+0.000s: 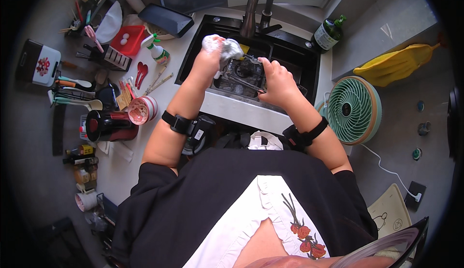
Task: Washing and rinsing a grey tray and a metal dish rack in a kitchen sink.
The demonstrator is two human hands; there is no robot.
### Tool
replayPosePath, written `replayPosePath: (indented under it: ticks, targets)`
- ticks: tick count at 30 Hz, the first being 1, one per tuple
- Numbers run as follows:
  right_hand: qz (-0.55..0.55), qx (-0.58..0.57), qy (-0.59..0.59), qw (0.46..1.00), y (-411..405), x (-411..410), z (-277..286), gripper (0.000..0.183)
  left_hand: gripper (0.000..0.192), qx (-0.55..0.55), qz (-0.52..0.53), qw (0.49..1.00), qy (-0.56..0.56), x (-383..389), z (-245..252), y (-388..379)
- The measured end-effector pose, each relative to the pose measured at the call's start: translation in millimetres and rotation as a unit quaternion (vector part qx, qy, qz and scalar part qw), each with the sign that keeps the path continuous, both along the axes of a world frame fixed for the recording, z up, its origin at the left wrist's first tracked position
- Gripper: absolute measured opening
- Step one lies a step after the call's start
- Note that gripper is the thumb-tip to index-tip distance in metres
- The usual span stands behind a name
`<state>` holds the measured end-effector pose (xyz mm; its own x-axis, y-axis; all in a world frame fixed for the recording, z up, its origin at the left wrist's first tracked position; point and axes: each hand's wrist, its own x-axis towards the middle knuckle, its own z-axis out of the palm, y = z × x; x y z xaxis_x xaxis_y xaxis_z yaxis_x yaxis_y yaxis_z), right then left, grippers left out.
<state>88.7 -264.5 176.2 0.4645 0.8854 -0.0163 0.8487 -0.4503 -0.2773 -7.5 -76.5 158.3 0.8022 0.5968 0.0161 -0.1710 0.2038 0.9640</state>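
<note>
My left hand (pixel 211 58) is closed around a wet, bunched white-and-grey cloth (pixel 232 49) over the left side of a black sink (pixel 191 52). To its right, my right hand (pixel 281 83) grips the right edge of a see-through container or lid (pixel 241 84), thumb on the near side and fingers on the far side. The sink's dark interior shows through it, so its exact shape is hard to make out. The cloth is at its far left part; whether they touch cannot be told. Behind the cloth a small yellow item (pixel 244 47) is partly hidden.
A dark faucet (pixel 250 18) rises behind the sink. A green pump bottle (pixel 328 34) stands at the back right corner, and a green fan (pixel 353 108) at the right. Leftward are a spray bottle (pixel 158 52), red spoons (pixel 141 75), a striped bowl (pixel 142 110) and an electric kettle (pixel 112 126).
</note>
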Motion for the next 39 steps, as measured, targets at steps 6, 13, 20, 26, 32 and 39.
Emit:
replayPosePath:
  ticks: [6, 13, 20, 26, 32, 39]
  targets:
    - [0.002, 0.016, 0.005, 1.0, 0, 1, -1, 0.086, 0.056, 0.284, -0.001, 0.939, 0.192, 8, -11, -3]
    - [-0.007, 0.023, 0.01, 1.0, 0, -1, -2, 0.087, 0.054, 0.217, -0.051, 0.963, 0.15, 9, 3, -12]
    - [-0.006, 0.021, 0.007, 1.0, 0, -2, -1, 0.088, 0.026, 0.009, -0.149, 0.969, 0.197, 10, 22, -2]
    - [-0.001, 0.022, 0.01, 1.0, -1, -1, -3, 0.087, 0.027, 0.068, -0.141, 0.965, 0.212, 14, 24, -4]
    - [-0.003, 0.023, 0.005, 1.0, 0, -3, -3, 0.087, 0.025, 0.379, -0.078, 0.91, 0.15, 13, 20, -11]
    - [-0.008, 0.007, 0.007, 1.0, 0, -6, -3, 0.087, 0.03, 0.41, -0.092, 0.893, 0.162, 26, 8, -6]
